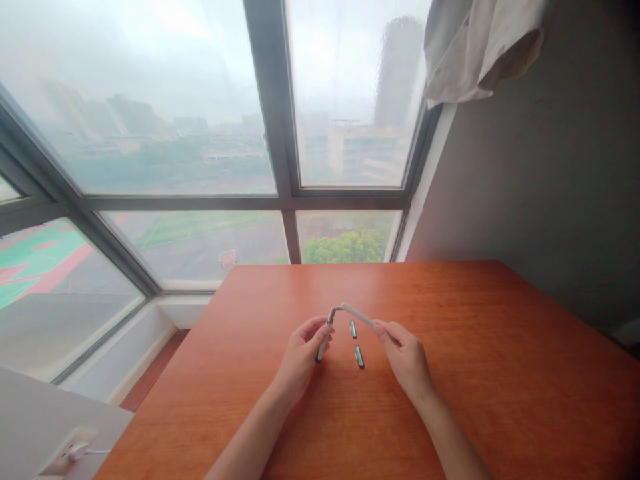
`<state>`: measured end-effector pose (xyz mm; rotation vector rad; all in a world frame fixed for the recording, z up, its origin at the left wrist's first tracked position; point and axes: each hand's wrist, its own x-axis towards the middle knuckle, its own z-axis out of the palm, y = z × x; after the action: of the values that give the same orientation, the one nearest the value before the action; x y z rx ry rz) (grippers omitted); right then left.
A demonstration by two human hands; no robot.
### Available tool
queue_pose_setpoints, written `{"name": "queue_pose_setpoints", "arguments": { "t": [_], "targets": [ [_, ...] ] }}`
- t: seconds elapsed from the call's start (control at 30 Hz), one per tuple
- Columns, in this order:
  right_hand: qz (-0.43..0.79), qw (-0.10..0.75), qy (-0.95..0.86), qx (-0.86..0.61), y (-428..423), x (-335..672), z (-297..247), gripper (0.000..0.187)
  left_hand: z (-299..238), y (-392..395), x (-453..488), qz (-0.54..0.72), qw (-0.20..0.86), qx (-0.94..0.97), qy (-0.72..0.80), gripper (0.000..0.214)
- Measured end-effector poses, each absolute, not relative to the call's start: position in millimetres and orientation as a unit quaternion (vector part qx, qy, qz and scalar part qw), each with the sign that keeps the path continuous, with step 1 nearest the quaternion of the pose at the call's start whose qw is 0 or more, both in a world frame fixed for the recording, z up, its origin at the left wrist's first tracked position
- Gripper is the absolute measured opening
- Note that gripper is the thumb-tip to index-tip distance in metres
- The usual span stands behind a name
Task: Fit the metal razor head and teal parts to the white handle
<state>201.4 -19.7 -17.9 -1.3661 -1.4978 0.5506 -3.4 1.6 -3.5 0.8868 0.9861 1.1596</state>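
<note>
Over the middle of the worktop (240, 400), left hand (300, 348) has its grip pinching a grey handle (324, 343), thumb on the near side, bent neck up, dark end down. Right hand (407, 357) pinches a thin white stick (357, 314) by its lower right end; stick slopes up left to the neck. Tips meet or nearly meet; can't tell if joined. Two small green-and-black pieces (359, 357) lie on the wood between the hands, one behind the other, apart, both slightly tilted. Window (350, 100) beyond the far edge.
</note>
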Motion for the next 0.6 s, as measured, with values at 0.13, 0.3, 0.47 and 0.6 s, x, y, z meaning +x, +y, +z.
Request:
{"name": "queue_pose_setpoints", "arguments": {
  "t": [0.13, 0.3, 0.47, 0.6],
  "targets": [
    [0.260, 0.512, -0.604, -0.552, -20.5, 199.3, -16.2, 0.039, -3.9, 1.2, -3.1, 0.498, 0.640, 0.393, 0.434, 0.040],
    [0.255, 0.497, -0.618, -0.554, -20.4, 197.0, -17.4, 0.041, -5.4, 1.1, -3.4, 0.492, 0.643, 0.405, 0.426, 0.038],
    [0.230, 0.492, -0.619, -0.567, -18.2, 201.1, -21.6, 0.043, -4.1, 1.8, -2.7, 0.499, 0.636, 0.402, 0.429, 0.041],
    [0.231, 0.503, -0.607, -0.570, -18.3, 202.4, -21.1, 0.042, -3.6, 2.6, -2.4, 0.505, 0.632, 0.402, 0.429, 0.039]
  ]
}}
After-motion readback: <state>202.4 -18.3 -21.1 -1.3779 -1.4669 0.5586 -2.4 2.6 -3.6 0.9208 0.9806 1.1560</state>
